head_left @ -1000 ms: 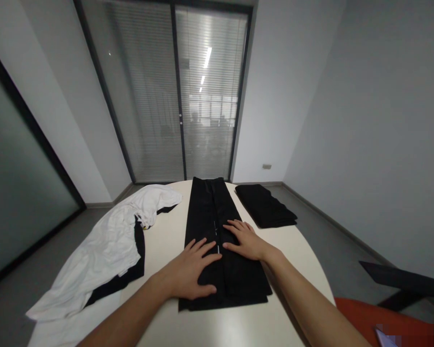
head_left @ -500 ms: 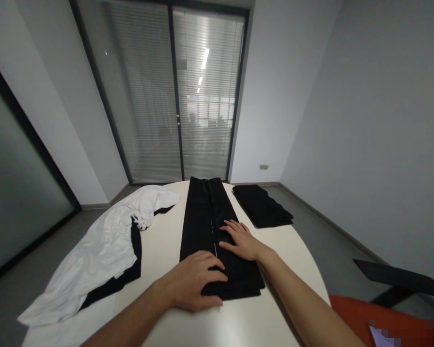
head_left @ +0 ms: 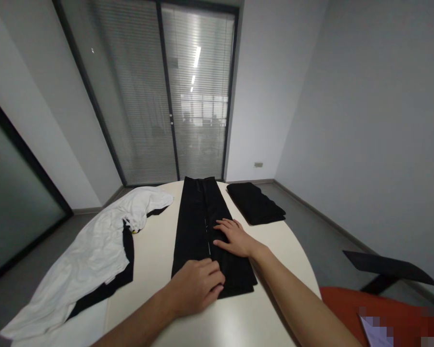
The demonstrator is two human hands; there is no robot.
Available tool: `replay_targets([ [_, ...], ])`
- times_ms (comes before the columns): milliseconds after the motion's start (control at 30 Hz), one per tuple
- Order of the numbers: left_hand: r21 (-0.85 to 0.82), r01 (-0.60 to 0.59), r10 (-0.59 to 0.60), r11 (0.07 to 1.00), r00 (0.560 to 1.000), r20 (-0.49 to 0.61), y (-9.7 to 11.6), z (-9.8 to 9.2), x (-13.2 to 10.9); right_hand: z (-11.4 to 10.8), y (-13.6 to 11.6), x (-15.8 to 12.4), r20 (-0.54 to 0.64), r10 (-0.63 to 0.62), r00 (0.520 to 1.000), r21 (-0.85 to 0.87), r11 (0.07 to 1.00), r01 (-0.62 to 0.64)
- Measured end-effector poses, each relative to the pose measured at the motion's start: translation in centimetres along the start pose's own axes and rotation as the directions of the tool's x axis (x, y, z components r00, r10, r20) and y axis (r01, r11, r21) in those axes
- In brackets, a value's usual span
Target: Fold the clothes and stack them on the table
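A long black garment, folded into a narrow strip, lies lengthwise down the middle of the round cream table. My left hand is at the strip's near end, fingers curled over the hem and gripping it. Farther up the strip, my right hand lies flat on the fabric with its fingers stretched out, pressing it down.
A white garment over a black one is heaped on the table's left side. A folded black stack sits at the far right. An orange chair is at the lower right, glass doors with blinds beyond the table.
My left hand slid back to the near hem and its fingers closed on it. My right hand stayed flat on the fabric. The view shifted slightly right.
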State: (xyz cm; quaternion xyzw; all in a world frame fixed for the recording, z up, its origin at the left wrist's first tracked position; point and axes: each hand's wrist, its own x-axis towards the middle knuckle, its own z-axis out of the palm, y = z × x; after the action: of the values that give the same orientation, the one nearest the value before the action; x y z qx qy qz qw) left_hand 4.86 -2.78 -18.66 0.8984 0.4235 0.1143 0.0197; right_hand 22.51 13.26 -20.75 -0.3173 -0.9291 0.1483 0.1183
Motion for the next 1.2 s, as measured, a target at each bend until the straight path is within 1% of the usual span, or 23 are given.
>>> replay_targets([
  [100, -0.055, -0.06, 0.062, 0.997, 0.997, 0.035, -0.1, -0.4, -0.3, -0.2, -0.1, 0.0, 0.007, -0.021, 1.0, 0.02, 1.0, 0.02],
  [167, -0.065, -0.077, 0.081, 0.995, 0.995, 0.052, -0.2, -0.7, -0.5, -0.3, -0.2, -0.1, 0.014, -0.041, 0.999, 0.034, 0.999, 0.04],
  [333, 0.05, -0.098, 0.094, 0.994, 0.992, 0.081, -0.2, -0.4, -0.6, -0.5, -0.4, -0.1, 0.012, -0.059, 0.998, 0.052, 0.997, 0.059],
  [467, 0.096, -0.094, 0.09, 0.991, 0.995, 0.047, 0.0, 0.0, -0.3, -0.5, -0.5, -0.1, 0.011, -0.063, 0.998, 0.047, 0.997, 0.063],
  [567, 0.063, -0.048, 0.049, 0.997, 0.999, -0.015, 0.0, 0.0, -0.2, -0.7, -0.4, -0.1, 0.006, -0.077, 0.997, 0.045, 0.996, 0.077],
  [633, 0.033, -0.014, 0.015, 0.999, 0.999, -0.035, 0.0, 0.1, -0.2, -0.9, -0.3, -0.1, 0.005, -0.085, 0.996, 0.044, 0.995, 0.084],
  [767, -0.02, -0.048, 0.049, 0.999, 0.998, 0.046, 0.0, 0.0, -0.3, -1.2, 0.0, -0.1, -0.013, -0.102, 0.995, 0.064, 0.993, 0.103],
  [867, -0.083, -0.049, 0.058, 0.995, 0.992, 0.114, 0.0, -1.2, -0.6, -1.5, 0.3, 0.1, -0.032, -0.123, 0.992, 0.094, 0.988, 0.126],
  [933, -0.129, 0.006, 0.013, 0.992, 0.99, 0.14, -0.2, -2.5, -0.9, -1.8, 0.4, 0.1, 0.002, -0.139, 0.99, 0.131, 0.982, 0.138],
  [1033, -0.154, 0.152, -0.125, 0.976, 0.976, 0.176, -1.0, -4.0, -1.5, -2.3, -0.1, -0.2, 0.133, -0.163, 0.978, 0.204, 0.97, 0.134],
  [1067, -0.15, 0.187, -0.156, 0.971, 0.968, 0.195, -1.3, -4.2, -1.6, -2.4, -0.4, -0.4, 0.188, -0.162, 0.969, 0.234, 0.965, 0.116],
  [1133, -0.132, 0.213, -0.179, 0.968, 0.957, 0.228, -1.9, -4.1, -1.7, -2.6, -1.2, -0.8, 0.286, -0.153, 0.946, 0.286, 0.956, 0.068],
  [1200, -0.097, 0.218, -0.192, 0.971, 0.955, 0.226, -2.4, -3.7, -1.6, -2.5, -2.2, -1.1, 0.325, -0.158, 0.933, 0.307, 0.95, 0.054],
])
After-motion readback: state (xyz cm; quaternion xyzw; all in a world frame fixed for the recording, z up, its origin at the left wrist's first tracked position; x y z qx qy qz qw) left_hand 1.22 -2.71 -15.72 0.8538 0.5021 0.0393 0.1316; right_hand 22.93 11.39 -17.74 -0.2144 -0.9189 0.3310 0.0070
